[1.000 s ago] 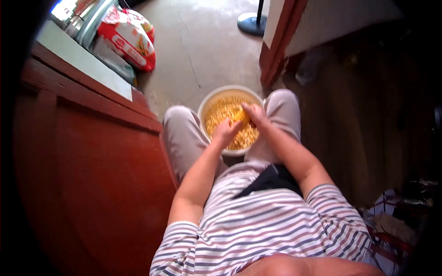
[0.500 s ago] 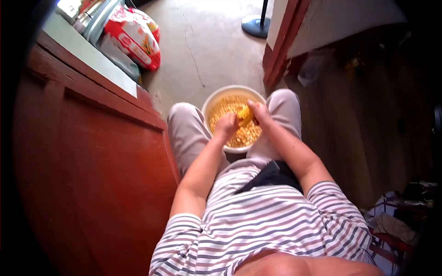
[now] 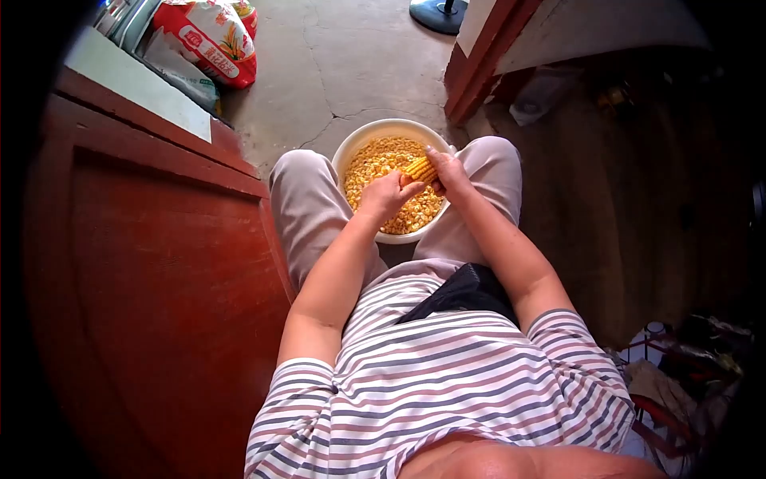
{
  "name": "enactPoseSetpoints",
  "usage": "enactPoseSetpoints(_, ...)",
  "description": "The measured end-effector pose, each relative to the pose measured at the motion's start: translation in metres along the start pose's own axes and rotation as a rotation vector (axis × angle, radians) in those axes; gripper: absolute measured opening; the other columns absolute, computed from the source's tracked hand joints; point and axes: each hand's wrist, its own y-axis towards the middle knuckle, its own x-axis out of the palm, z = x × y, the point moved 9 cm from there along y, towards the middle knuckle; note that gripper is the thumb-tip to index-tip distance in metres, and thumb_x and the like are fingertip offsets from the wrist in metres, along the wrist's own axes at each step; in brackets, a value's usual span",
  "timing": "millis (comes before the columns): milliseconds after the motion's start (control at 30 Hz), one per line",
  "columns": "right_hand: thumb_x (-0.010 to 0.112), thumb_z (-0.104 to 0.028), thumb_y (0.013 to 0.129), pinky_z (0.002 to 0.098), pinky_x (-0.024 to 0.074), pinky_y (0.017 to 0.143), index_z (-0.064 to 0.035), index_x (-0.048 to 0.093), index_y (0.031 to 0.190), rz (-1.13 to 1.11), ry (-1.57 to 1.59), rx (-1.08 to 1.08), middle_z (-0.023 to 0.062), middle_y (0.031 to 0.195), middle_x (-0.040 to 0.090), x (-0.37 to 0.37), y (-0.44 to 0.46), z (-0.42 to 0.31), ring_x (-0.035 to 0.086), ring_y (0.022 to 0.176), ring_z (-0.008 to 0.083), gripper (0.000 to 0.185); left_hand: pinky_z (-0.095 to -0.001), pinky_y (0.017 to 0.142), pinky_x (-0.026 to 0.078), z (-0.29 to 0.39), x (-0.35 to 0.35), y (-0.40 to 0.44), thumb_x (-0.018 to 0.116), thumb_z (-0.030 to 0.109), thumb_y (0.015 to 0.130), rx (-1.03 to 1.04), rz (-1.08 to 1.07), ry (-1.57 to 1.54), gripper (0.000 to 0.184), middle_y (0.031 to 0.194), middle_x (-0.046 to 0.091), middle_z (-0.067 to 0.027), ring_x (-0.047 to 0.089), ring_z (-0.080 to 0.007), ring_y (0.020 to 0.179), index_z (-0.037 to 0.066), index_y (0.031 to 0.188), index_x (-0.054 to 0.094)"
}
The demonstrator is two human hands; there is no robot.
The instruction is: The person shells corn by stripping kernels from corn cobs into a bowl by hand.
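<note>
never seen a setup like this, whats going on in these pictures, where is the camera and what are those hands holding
There is no machine here: these are a person's two bare hands. Every picture comes from one camera worn on that person's head, looking forward and down, so the striped shirt fills the bottom. The right hand holds a yellow corn cob; the left hand is at its other end, though its exact grip is too small to tell. Below them, between the knees, is a pale basin with loose corn kernels in it. Farther off, a red and white bag rests on the floor.
</note>
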Motion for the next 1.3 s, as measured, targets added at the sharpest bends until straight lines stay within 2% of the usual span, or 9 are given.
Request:
enactPoseSetpoints(67, 0.055, -0.045, 0.084, 0.0242, 0.0281, 0.028, -0.0035, 0.052, 0.08, -0.004, 0.022, 0.034, 0.0018, 0.052, 0.047, 0.002, -0.005, -0.004, 0.037, 0.031, 0.01, 0.042, -0.0442, 0.072, 0.045, 0.005, -0.002, -0.002, 0.045, 0.062, 0.079, 0.01, 0.021, 0.069, 0.059, 0.083, 0.063, -0.02, 0.061, -0.0344, 0.081, 0.006, 0.089, 0.06)
enactPoseSetpoints(400, 0.057, -0.041, 0.083, 0.024, 0.0272, 0.028, -0.0016, 0.054, 0.085, 0.004, -0.053, 0.045, 0.0017, 0.053, 0.048, 0.004, -0.002, -0.004, 0.038, 0.032, 0.009, 0.039, -0.0466, 0.07, 0.044, -0.004, 0.007, -0.001, 0.042, 0.054, 0.085, 0.054, -0.025, -0.045, 0.054, 0.08, 0.063, -0.0183, 0.06, -0.0359, 0.079, 0.004, 0.081, 0.062)
enactPoseSetpoints(500, 0.058, -0.039, 0.082, 0.0244, 0.0283, 0.029, -0.0001, 0.056, 0.087, 0.058, -0.07, 0.019, 0.0018, 0.055, 0.049, 0.004, -0.002, -0.009, 0.039, 0.034, 0.009, 0.039, -0.0365, 0.055, 0.043, -0.017, 0.022, 0.004, 0.043, 0.046, 0.089, 0.11, -0.007, -0.161, 0.045, 0.065, 0.059, -0.0131, 0.056, -0.0278, 0.059, 0.005, 0.081, 0.059)
enactPoseSetpoints(600, 0.059, -0.039, 0.081, 0.0247, 0.0302, 0.032, 0.0003, 0.058, 0.086, 0.104, -0.112, 0.015, 0.0019, 0.056, 0.05, -0.002, 0.0, -0.005, 0.041, 0.036, 0.0094, 0.039, -0.0227, 0.043, 0.033, -0.026, 0.046, 0.002, 0.041, 0.038, 0.093, -0.106, -0.213, -0.916, 0.042, 0.06, 0.049, -0.0008, 0.04, -0.0091, 0.048, 0.0, 0.086, 0.057)
enactPoseSetpoints(700, 0.057, -0.04, 0.082, 0.024, 0.0297, 0.03, -0.002, 0.059, 0.083, 0.116, -0.202, 0.0, 0.0011, 0.054, 0.05, -0.006, 0.007, -0.004, 0.04, 0.035, 0.009, 0.038, -0.0237, 0.044, 0.036, -0.013, 0.034, -0.005, 0.04, 0.04, 0.093, -0.12, -0.144, -1.021, 0.045, 0.062, 0.053, -0.004, 0.045, -0.0109, 0.048, 0.0, 0.087, 0.058)
enactPoseSetpoints(800, 0.057, -0.043, 0.082, 0.0249, 0.0307, 0.031, -0.0025, 0.059, 0.079, 0.095, -0.236, 0.004, 0.0008, 0.053, 0.049, -0.008, 0.005, -0.004, 0.04, 0.035, 0.0092, 0.04, -0.0243, 0.046, 0.04, -0.074, 0.067, 0.027, 0.042, 0.045, 0.091, -0.138, -0.08, -0.822, 0.049, 0.064, 0.056, -0.006, 0.049, -0.012, 0.051, -0.001, 0.087, 0.059)
enactPoseSetpoints(933, 0.058, -0.046, 0.08, 0.0266, 0.0319, 0.032, -0.0019, 0.058, 0.074, 0.054, -0.286, 0.026, 0.0017, 0.05, 0.048, -0.003, 0.002, -0.004, 0.042, 0.035, 0.011, 0.044, -0.0269, 0.047, 0.043, -0.027, 0.036, 0.001, 0.048, 0.049, 0.087, -0.098, -0.168, -0.669, 0.049, 0.064, 0.057, -0.0059, 0.051, -0.0133, 0.05, 0.001, 0.084, 0.059)
enactPoseSetpoints(1167, 0.057, -0.047, 0.081, 0.0272, 0.0299, 0.03, -0.0042, 0.054, 0.07, 0.005, -0.271, -0.018, 0.0028, 0.05, 0.046, 0.006, -0.006, -0.011, 0.041, 0.034, 0.0121, 0.044, -0.0266, 0.046, 0.041, -0.021, 0.033, -0.009, 0.046, 0.037, 0.091, -0.054, -0.135, -0.778, 0.037, 0.059, 0.052, -0.0029, 0.047, -0.0129, 0.046, 0.004, 0.077, 0.055)
enactPoseSetpoints(1300, 0.057, -0.048, 0.08, 0.0279, 0.0298, 0.031, -0.0056, 0.053, 0.066, 0.033, -0.316, -0.005, 0.0035, 0.051, 0.047, 0.003, -0.004, -0.011, 0.042, 0.034, 0.0123, 0.045, -0.0246, 0.053, 0.042, -0.019, 0.032, -0.013, 0.046, 0.031, 0.091, -0.023, -0.193, -0.917, 0.033, 0.067, 0.056, -0.0028, 0.05, -0.0103, 0.057, 0.002, 0.081, 0.058)
